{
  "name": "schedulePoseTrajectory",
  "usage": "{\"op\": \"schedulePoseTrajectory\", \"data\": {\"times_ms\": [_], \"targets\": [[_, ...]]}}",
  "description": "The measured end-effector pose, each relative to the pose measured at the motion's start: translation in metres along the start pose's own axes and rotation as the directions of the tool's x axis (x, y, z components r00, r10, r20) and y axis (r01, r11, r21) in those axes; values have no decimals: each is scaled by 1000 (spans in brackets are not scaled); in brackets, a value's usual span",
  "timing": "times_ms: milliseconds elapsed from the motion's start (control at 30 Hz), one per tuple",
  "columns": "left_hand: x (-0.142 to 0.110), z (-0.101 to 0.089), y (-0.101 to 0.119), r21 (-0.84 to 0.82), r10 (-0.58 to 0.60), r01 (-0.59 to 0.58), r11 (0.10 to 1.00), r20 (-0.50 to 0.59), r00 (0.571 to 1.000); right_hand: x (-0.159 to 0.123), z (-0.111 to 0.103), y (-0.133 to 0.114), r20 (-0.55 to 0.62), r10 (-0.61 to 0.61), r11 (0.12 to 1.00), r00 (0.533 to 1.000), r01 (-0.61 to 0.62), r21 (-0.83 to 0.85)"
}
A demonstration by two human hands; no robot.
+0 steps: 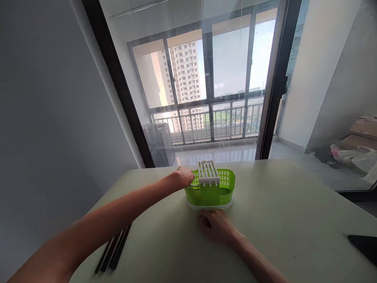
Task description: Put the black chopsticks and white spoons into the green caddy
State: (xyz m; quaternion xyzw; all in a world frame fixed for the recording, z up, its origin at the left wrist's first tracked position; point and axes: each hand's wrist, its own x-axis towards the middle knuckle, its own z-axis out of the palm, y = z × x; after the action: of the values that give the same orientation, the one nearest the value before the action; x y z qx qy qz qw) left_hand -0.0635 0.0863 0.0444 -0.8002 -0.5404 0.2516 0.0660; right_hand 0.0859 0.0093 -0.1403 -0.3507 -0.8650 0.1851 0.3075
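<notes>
A bright green plastic basket with slotted sides stands upright on the table, in a white base tray. Across its middle sits a white slotted holder with two round holes at the back. My left hand reaches over the basket's left end with its fingers curled down inside the rim. A thin pale piece shows under it, but whether the fingers grip it is hidden. Just in front of the base tray my right hand rests on the table, curled into a loose fist, with nothing visible in it.
Several black sticks lie on the pale table at the left, partly under my left forearm. A dark flat object is at the right edge. Behind the table stand a glass sliding door and a covered grey appliance; cardboard boxes lie at right.
</notes>
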Motion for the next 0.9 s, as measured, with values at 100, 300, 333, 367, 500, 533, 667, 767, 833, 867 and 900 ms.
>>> {"op": "schedulePoseTrajectory", "data": {"times_ms": [100,300,333,367,500,533,667,767,833,867,900], "targets": [[-12,-19,-8,49,3,-6,999,55,998,0,0,0,7,3,1000,1000,-3,-1],[-29,-44,-24,28,-3,0,1000,112,994,0,-3,-2,15,17,1000,1000,-18,6],[-32,-46,-29,5,-7,7,1000,129,992,0,-3,-3,15,20,1000,1000,-20,6],[-34,-48,-35,-23,-12,16,1000,145,989,0,-3,-3,15,20,1000,1000,-20,7],[-45,-51,-66,-160,-29,61,985,196,980,0,0,-2,9,15,1000,1000,-15,7],[-48,-51,-75,-236,-21,73,969,215,976,0,0,-2,11,16,1000,1000,-16,7],[-64,-48,-110,-627,111,121,770,318,942,0,-3,-3,23,21,1000,1000,-21,15],[-77,-38,-130,-757,191,189,625,383,904,0,-7,-6,34,21,1000,999,-22,18],[-84,-25,-139,-784,207,247,569,428,880,0,-9,-7,46,20,1000,999,-21,17],[-87,-17,-142,-783,209,274,558,452,867,0,-9,-7,49,19,1000,999,-20,16],[-88,-7,-143,-775,207,297,557,477,854,0,-9,-7,48,19,1000,999,-19,15]]}}
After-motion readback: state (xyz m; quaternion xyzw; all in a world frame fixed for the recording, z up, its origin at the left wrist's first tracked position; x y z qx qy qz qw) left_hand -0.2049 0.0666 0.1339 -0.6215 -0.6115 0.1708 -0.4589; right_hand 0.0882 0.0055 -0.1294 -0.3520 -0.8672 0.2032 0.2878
